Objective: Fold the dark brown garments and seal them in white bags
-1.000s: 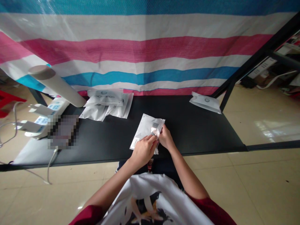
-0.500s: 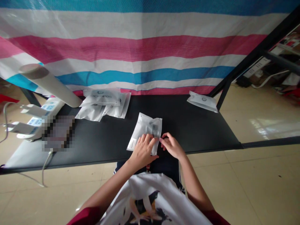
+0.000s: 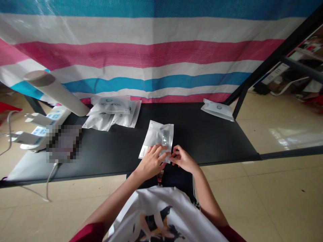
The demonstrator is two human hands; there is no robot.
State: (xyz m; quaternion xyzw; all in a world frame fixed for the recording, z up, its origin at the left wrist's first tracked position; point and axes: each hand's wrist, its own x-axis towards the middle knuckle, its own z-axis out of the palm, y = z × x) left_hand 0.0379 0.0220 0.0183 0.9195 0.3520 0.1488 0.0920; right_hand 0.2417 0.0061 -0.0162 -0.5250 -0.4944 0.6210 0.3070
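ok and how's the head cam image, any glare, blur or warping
Head view: bright glare lies on the tiled floor at right; a pixelated patch hides part of the black table at left; the wide lens skews the table's edges; the white pouch looks fairly sharp, without obvious motion blur.

Your view is bright, with few shadows. Glare streaks the tile floor (image 3: pixel 282 139) at right, and the edges bow.

We have open black tabletop (image 3: pixel 204 137) right of the center pouch (image 3: pixel 157 136) up to the far pouch (image 3: pixel 217 110), while leftward the pouch pile (image 3: pixel 111 114), cardboard tube (image 3: pixel 57 90) and power strip (image 3: pixel 47 121) block our way.
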